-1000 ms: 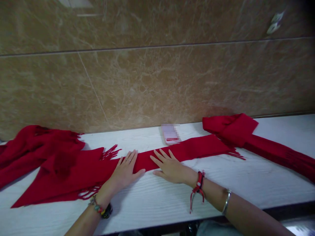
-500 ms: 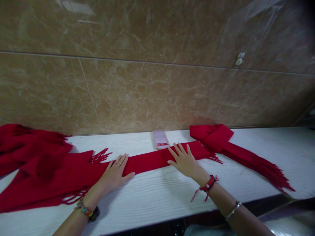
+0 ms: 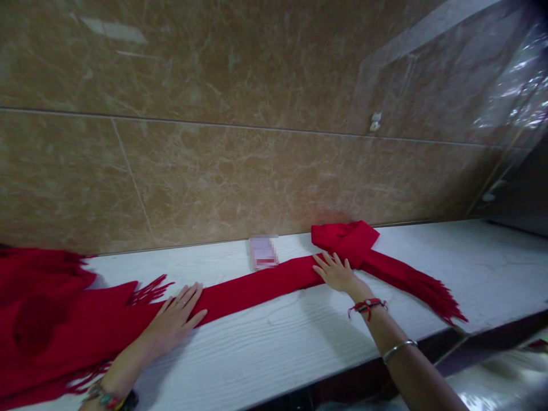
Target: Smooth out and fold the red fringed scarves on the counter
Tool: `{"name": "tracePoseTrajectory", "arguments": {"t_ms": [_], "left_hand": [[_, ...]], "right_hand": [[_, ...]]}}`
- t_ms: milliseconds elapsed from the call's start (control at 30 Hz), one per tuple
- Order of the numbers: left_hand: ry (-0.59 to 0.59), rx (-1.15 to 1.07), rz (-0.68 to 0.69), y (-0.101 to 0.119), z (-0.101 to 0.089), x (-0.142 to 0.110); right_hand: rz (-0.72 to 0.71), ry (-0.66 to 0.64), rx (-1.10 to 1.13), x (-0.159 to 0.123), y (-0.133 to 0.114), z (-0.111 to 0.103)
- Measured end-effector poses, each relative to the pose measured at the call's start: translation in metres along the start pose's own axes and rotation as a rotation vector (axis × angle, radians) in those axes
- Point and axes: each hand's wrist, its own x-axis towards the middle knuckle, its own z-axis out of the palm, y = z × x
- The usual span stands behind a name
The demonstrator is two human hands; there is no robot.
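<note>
Spanning the scarf [image 3: 257, 291].
I rested the left hand [image 3: 174, 319] and right hand [image 3: 338, 275] on it, outstretched, well apart, presumably keeping it flat.

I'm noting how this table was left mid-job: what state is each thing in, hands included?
Red strip: laid out lengthwise, flat.
Left-side red cloth: rumpled, partly out of frame.
Right-side red scarf: folded over itself, fringed end loose.
Pale block: lying beyond the strip; its markings are blurred.
Left hand: open, palm down on the red fabric.
Right hand: open, palm down near the strip's right end.
</note>
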Motion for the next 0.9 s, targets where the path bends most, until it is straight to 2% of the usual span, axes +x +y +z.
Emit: {"name": "tracePoseTrajectory", "arguments": {"t_ms": [67,133,233,300,367,467,567,667,767,900], "left_hand": [[0.007,-0.002,0.002,-0.001,0.0,0.0],[0.039,-0.001,0.015,-0.001,0.002,0.0],[0.104,0.024,0.054,0.0,0.003,-0.001],[0.114,0.041,0.08,0.002,0.001,-0.003],[0.091,0.046,0.104,0.006,-0.004,-0.006],[0.047,0.027,0.127,0.01,-0.009,-0.009],[0.038,-0.005,0.127,0.009,-0.008,-0.01],[0.043,-0.038,0.134,0.005,-0.004,-0.01],[0.042,-0.107,0.125,-0.003,-0.007,-0.007],[0.03,-0.188,0.138,-0.018,-0.028,0.007]], "right_hand": [[0.058,0.084,0.01,-0.001,-0.007,-0.012],[-0.011,0.204,0.061,-0.005,-0.027,-0.028],[-0.345,0.276,0.23,-0.019,-0.076,-0.048],[-0.627,0.209,0.33,-0.03,-0.11,-0.053],[-0.781,0.122,0.395,-0.04,-0.135,-0.05],[-0.811,0.024,0.433,-0.048,-0.152,-0.038],[-0.817,-0.015,0.441,-0.05,-0.15,-0.031],[-0.817,-0.018,0.434,-0.048,-0.147,-0.032],[-0.807,0.036,0.419,-0.045,-0.151,-0.038],[-0.842,0.19,0.406,-0.043,-0.179,-0.046]]}}
